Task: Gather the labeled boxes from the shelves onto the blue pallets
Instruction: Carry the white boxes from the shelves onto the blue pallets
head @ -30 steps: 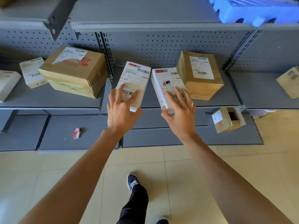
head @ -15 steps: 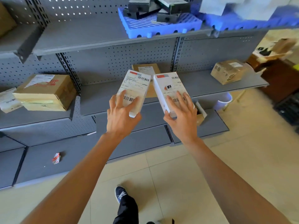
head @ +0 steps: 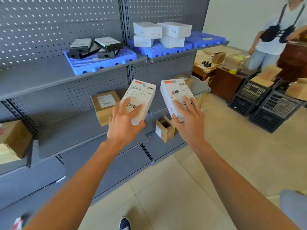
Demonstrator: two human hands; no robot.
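Two white labeled boxes (head: 139, 98) (head: 177, 97), one in each hand (head: 123, 125) (head: 191, 123).

The shelves (head: 79, 136) are matt grey perforated metal. The pallets (head: 99, 63) are ribbed blue plastic. White boxes (head: 141, 98) are smooth card with paper labels; brown cartons (head: 104, 107) are taped cardboard. The floor (head: 182, 188) is glossy tile.

Two held white boxes (head: 138, 98) (head: 177, 97), three blue pallets (head: 103, 63) (head: 159, 49) (head: 206, 39), two black crates (head: 249, 98) (head: 274, 112).
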